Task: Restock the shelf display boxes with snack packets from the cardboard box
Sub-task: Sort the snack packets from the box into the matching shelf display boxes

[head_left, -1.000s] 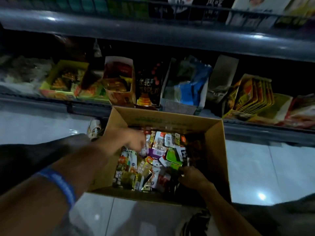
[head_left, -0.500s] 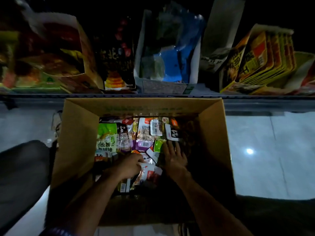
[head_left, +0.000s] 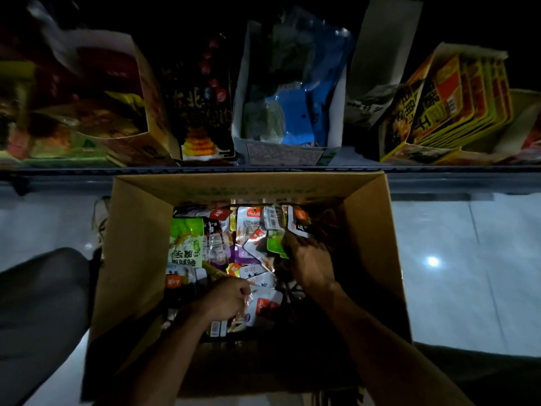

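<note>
On the shelf (head_left: pixel 263 169) along the top of the view, display boxes stand in a row: at the left end a brown-walled display box (head_left: pixel 96 112) with dim red and green packs, next a dark packet (head_left: pixel 202 112) with yellow print low on its face, then a white display box (head_left: pixel 288 106) holding blue and green bags, and toward the right end a yellow display box (head_left: pixel 439 112) of upright yellow-and-red packs.

Just in front of the shelf edge the cardboard box (head_left: pixel 137 259) sits open on the pale tiled floor (head_left: pixel 468 259), half filled with a jumble of snack packets (head_left: pixel 222 244). A large green packet (head_left: pixel 186 241) lies by the box's left wall.

The left hand (head_left: pixel 225 300) is low in the box near its near wall, fingers curled around a clear-and-white packet (head_left: pixel 263 306). The right hand (head_left: pixel 310 262) reaches deeper toward the right wall, its fingers curled over a small green packet (head_left: pixel 275 244) amid the pile, just below a white-and-black packet (head_left: pixel 300 222).
</note>
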Demonstrator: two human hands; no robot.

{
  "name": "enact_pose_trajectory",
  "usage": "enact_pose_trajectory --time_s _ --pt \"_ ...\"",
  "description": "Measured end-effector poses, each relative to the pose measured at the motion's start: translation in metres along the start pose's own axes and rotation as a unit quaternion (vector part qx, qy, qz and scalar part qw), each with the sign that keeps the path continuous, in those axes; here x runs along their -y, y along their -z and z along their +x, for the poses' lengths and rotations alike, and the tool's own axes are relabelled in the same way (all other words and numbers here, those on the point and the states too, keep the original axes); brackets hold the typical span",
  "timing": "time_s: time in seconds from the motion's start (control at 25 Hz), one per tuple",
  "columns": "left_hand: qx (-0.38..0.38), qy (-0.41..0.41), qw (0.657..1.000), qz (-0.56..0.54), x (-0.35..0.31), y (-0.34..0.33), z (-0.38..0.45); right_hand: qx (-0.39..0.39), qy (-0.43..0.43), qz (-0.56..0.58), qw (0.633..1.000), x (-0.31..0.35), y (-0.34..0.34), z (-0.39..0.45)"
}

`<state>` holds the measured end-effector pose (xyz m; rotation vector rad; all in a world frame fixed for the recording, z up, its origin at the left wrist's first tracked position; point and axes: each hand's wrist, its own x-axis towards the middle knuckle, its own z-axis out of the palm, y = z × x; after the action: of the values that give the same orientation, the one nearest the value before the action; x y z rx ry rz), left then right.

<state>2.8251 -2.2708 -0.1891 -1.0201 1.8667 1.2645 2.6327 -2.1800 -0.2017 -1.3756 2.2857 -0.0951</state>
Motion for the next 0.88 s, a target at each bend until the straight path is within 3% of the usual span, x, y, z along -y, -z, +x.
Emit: enact_pose_trajectory --time_s 0.12,0.24,0.36,0.48,0.6,0.68,0.72,0.8,0.88 --pt "-0.057 0.013 0.996 -0.06 -0.016 0.015 -0.012 0.04 -0.068 0.217 0.973 0.002 0.031 0.013" --pt "-0.164 0.017 0.966 -0.197 -0.045 0.039 -0.037 0.14 -0.104 0.463 0.869 0.014 0.082 0.018" --pt "-0.152 0.027 0.911 -0.383 -0.069 0.063 -0.071 0.114 -0.117 0.575 0.802 0.032 0.134 0.006" --pt "-0.081 -0.109 0.812 -0.568 -0.103 0.086 -0.113 0.026 -0.098 0.68 0.726 0.045 0.188 -0.015" --pt "-0.116 -0.236 0.683 -0.682 -0.154 0.109 -0.158 -0.049 -0.028 0.731 0.68 0.066 0.246 -0.044" --pt "-0.172 -0.245 0.631 -0.716 -0.18 0.117 -0.182 -0.133 0.039 0.707 0.693 0.084 0.273 -0.066" --pt "-0.192 -0.234 0.632 -0.713 -0.186 0.119 -0.196 -0.21 0.076 0.643 0.732 0.095 0.284 -0.081" --pt "-0.16 -0.212 0.661 -0.702 -0.19 0.124 -0.231 -0.387 0.167 0.397 0.815 0.108 0.297 -0.107" --pt "-0.07 -0.239 0.681 -0.689 -0.19 0.131 -0.261 -0.475 0.241 0.114 0.838 0.114 0.297 -0.119"
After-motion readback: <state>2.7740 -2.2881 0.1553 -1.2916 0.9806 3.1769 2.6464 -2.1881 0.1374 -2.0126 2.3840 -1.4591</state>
